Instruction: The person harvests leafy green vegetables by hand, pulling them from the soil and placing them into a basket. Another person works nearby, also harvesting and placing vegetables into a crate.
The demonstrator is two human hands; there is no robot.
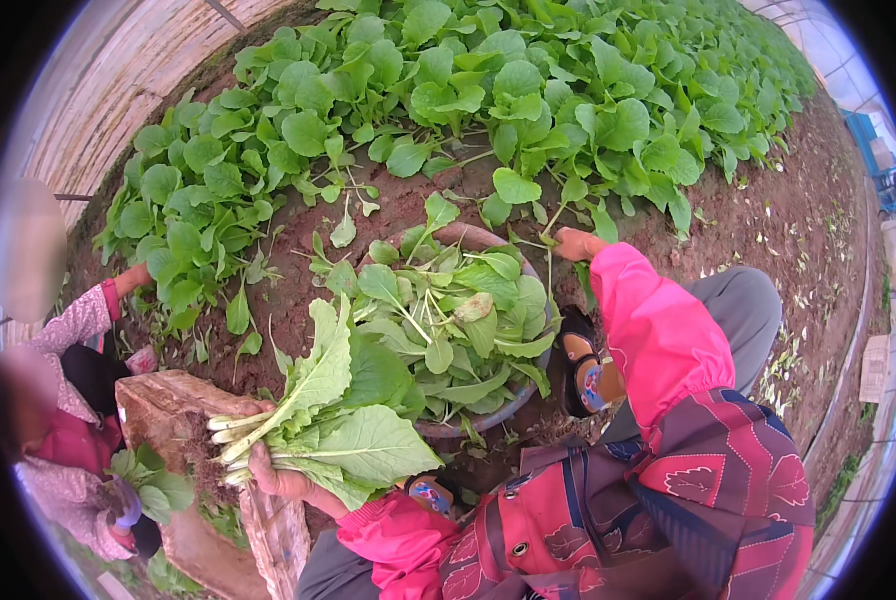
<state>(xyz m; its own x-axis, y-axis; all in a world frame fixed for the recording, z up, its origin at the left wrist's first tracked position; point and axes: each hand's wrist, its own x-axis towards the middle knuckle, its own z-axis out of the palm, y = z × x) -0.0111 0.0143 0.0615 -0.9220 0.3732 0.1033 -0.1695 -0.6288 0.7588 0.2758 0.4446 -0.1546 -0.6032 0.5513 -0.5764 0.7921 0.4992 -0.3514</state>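
left hand (286,478): grasping greens bunch (333,425), roots leftward | right hand (576,244): nearer leafy bed (608,125), stem (555,218) at its left, grip unclear

The person wears a smooth, bright pink fabric sleeve on the right forearm (653,325), creased into soft folds and ending at the wrist, so the right hand (575,244) is bare. A matching bright pink fabric sleeve on the left forearm (403,540) wrinkles toward its cuff, and the left hand (286,482) is bare too. Over the torso and upper right arm spreads a patchwork-patterned cloth garment (708,478) in maroon, pinkish red and dark navy, printed with pale-outlined leaves and light dashed lines. Round metallic fasteners (519,549) dot its front. Below come plain grey cloth trousers (746,315) and dark open sandals (590,382) with blue, red-marked decoration on top.
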